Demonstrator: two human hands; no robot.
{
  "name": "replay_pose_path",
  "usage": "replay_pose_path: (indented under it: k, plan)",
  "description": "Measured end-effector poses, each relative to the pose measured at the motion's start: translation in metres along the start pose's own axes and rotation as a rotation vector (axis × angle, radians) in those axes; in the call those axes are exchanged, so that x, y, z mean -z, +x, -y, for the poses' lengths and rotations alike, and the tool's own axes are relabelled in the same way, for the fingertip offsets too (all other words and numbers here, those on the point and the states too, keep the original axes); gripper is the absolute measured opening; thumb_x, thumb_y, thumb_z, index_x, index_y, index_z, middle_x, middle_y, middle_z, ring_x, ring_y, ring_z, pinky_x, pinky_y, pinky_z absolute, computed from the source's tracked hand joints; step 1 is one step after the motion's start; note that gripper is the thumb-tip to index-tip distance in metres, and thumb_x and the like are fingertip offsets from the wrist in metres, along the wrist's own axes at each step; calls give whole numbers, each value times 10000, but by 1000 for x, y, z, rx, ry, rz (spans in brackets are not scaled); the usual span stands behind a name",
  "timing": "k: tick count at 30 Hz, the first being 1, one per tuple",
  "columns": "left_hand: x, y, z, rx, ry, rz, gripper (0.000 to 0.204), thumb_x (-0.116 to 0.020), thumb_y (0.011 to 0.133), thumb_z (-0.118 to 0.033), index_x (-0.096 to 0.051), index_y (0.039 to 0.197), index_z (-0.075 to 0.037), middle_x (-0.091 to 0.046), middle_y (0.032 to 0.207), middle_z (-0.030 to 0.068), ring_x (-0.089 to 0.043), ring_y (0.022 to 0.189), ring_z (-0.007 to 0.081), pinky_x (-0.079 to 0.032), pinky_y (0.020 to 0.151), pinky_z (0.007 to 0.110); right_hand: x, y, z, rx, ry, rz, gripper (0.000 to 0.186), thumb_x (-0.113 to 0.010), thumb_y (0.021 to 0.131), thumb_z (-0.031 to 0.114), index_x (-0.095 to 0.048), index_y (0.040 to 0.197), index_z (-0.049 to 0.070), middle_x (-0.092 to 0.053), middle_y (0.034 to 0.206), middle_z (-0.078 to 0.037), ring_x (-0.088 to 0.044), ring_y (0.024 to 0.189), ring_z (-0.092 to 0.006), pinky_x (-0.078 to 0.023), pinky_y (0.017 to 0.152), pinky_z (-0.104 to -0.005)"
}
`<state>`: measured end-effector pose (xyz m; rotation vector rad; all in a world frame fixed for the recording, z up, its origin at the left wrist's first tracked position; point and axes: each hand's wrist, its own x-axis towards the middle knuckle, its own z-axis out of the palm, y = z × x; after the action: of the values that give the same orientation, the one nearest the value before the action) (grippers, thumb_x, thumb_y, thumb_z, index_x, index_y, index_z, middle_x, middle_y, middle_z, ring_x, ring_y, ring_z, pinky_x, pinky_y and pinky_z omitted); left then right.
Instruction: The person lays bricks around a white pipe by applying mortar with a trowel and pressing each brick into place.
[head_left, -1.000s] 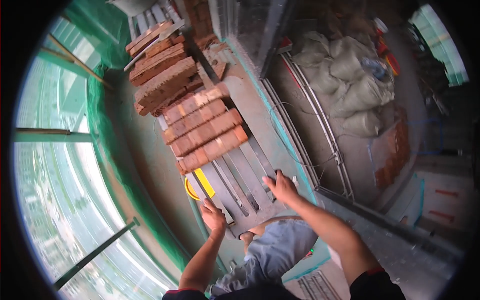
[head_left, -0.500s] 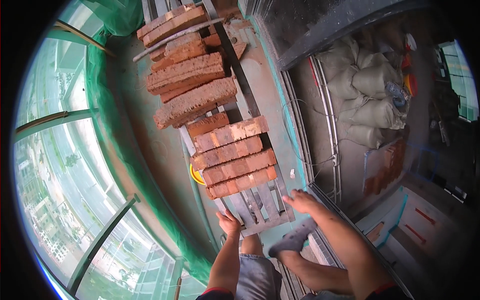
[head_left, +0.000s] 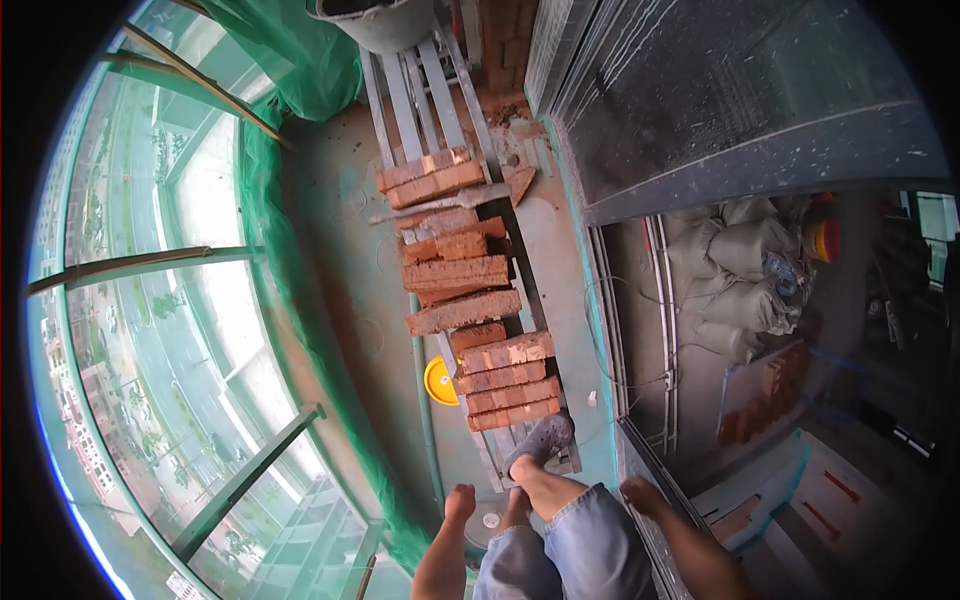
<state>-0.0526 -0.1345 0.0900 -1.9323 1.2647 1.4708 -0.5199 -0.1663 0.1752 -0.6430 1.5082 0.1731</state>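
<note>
**Hands off the metal table, shoe on its near end**

Main change: both hands are now clear of the metal table (head_left: 402,110); a second ago they gripped its near end. A grey shoe (head_left: 543,445) is now over that end. Reads as a foot placement, with no brick being handled; how much weight it bears, cannot tell.

Left hand (head_left: 460,500): just off the table's near end, on its left. Fingers look curled, no object seen; closure unclear. Right hand (head_left: 640,492): off to the right of the near end, by the lower end of the door track (head_left: 605,320). Fingers hidden; cannot tell if they hold anything.

Bricks all on the table: neat bricks (head_left: 512,385) toward its near end, just beyond the shoe; rough bricks (head_left: 457,273) mid-table; a brick pair (head_left: 430,178) farther along. Order looks unchanged.

Bucket (head_left: 378,28) at the table's far end. Yellow round item (head_left: 440,382) beside its left edge. Green netting (head_left: 285,260) farther left; sacks (head_left: 745,270) well to its right.
</note>
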Motion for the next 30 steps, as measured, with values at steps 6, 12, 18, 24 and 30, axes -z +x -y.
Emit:
replay_pose_path:
  k: [6,12,18,24,30]
  plan:
    - [63,-92,19,185,-83,-32,441,-473,847,-412,-648,966,-24,-626,1076,255,-613,984,410,-503,835,477,59,-237,-37,-463,270,-263,275,-611,878,246,-585,1003,2,-630,772,-137,-634,661,-254,-526,582,-392]
    - [175,-205,9,164,-248,-179,420,-515,823,-364,-639,1012,-9,-654,1004,246,-632,950,402,-503,850,466,193,-316,28,-194,512,-520,236,-604,897,219,-569,1023,23,-594,829,-100,-601,658,-209,-480,525,-352]
    - [358,-270,-93,315,-458,-190,267,-552,853,-229,-638,990,-16,-659,983,226,-635,905,360,-505,794,425,302,-380,386,690,392,-1056,605,-607,926,275,-320,1409,50,-446,1363,-138,-425,1260,-237,-367,1010,-331]
    - [554,-151,-219,125,-521,-194,259,-562,881,-238,-620,995,-13,-657,937,203,-604,831,335,-494,739,425,365,-430,595,895,644,-1486,758,-557,907,526,-306,1433,42,-416,1401,-118,-415,1274,-253,-365,1018,-372]
    - [728,-68,-270,122,-545,-139,256,-573,908,-248,-602,1000,-11,-656,891,179,-573,757,310,-483,684,425,363,-424,635,499,814,-1336,685,-583,893,470,-353,1385,53,-447,1327,-96,-437,1187,-229,-388,943,-359]
